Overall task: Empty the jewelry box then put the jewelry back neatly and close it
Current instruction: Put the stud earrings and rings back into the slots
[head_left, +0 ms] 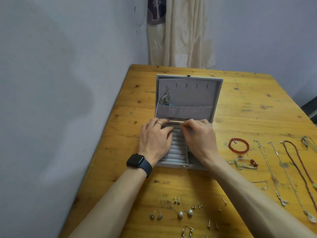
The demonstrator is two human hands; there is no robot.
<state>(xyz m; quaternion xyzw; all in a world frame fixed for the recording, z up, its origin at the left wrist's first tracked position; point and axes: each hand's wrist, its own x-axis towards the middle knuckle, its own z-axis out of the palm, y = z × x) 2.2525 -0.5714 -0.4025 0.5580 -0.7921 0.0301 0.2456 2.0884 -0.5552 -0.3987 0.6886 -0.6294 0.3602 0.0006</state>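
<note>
jewelry box (169, 163) open on table (248, 103). right hand (200, 136) pinches thin gold bar (175, 121) over rear ring rolls (176, 148); left hand (154, 136) at other end, grip unclear. i'd keep bar level, seat gently.

table (120, 152): yellow wood, knots, dark stains and scuffs | wall (60, 66): plain pale blue-grey, left and behind | curtain (185, 35): cream, hanging past table's far edge | patterned fabric (156, 9): dark purple, tree motif, beside curtain | dark object (311, 109): right edge, unclear
</note>
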